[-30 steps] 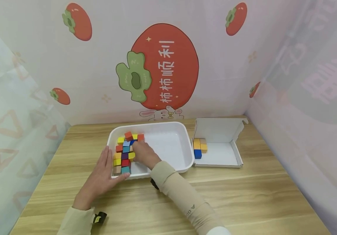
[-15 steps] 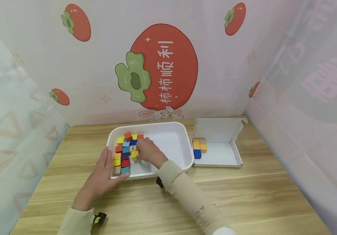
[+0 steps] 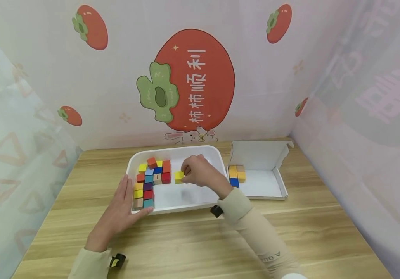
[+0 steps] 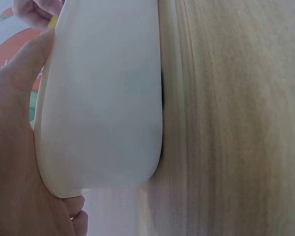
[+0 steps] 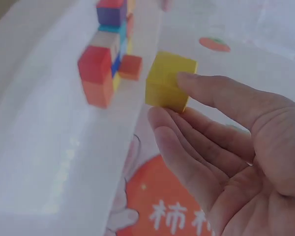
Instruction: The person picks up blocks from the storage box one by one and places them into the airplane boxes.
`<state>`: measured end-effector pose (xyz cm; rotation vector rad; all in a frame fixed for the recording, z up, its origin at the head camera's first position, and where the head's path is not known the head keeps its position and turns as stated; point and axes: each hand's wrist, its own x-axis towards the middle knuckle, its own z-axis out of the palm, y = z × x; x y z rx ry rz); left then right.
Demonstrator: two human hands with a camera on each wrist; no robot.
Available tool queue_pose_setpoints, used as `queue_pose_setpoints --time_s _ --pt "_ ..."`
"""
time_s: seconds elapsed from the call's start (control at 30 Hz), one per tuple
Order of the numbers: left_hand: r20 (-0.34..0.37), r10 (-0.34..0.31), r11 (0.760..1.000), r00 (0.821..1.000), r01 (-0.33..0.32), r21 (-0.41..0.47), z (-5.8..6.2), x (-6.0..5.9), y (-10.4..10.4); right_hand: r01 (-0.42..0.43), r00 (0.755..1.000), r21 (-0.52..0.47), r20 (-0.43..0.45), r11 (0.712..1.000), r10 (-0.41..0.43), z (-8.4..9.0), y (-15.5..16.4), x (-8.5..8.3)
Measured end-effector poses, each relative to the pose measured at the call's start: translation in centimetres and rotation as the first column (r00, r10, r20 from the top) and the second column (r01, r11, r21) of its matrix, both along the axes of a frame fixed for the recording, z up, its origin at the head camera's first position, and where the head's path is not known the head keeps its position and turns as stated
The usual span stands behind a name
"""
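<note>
My right hand (image 3: 201, 171) pinches a yellow cube (image 3: 179, 177) between thumb and fingertips, over the middle of the white tray (image 3: 193, 195). In the right wrist view the yellow cube (image 5: 167, 81) sits in the tips of the fingers, raised above the tray. My left hand (image 3: 117, 207) rests at the tray's near left corner, fingers straight along the left side and thumb on the front rim. Several coloured cubes lie packed in the tray's left part, among them a red cube (image 3: 166, 178) and a teal cube (image 3: 148, 204). One orange-red cube (image 3: 152, 162) sits tilted at the back.
Right of the tray stands a white cardboard box (image 3: 264, 186) with its lid raised. Inside it, along the left side, are several yellow-orange and wooden cubes (image 3: 237, 173) and a blue cube (image 3: 234, 182). A printed cloth (image 3: 255, 97) hangs behind the wooden table (image 3: 186, 240).
The right hand has drawn the yellow cube away from the packed group and lifted it rightwards, uncovering the red cube at the group's edge. The left hand has stayed at the tray corner.
</note>
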<state>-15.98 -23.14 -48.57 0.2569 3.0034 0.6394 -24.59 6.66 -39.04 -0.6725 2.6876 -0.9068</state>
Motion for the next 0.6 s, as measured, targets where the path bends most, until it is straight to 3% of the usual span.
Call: queue_pose_setpoints --time_s 0.2,0.4,0.6 --pt "-0.011 -0.002 1.000 1.000 0.002 0.004 -0.1 0.0 -0.1 0.005 0.997 -0.035 -0.075 0.999 -0.008 1.7 4.7 0.6" --pt "-0.020 -0.009 1.000 1.000 0.009 -0.001 0.0 0.0 -0.1 0.041 0.996 -0.028 -0.077 0.999 -0.043 2.9 9.3 1.6" --pt "-0.020 -0.008 1.000 1.000 0.008 0.000 -0.1 0.0 -0.2 0.053 0.994 -0.044 -0.096 0.998 -0.057 2.7 13.3 2.5"
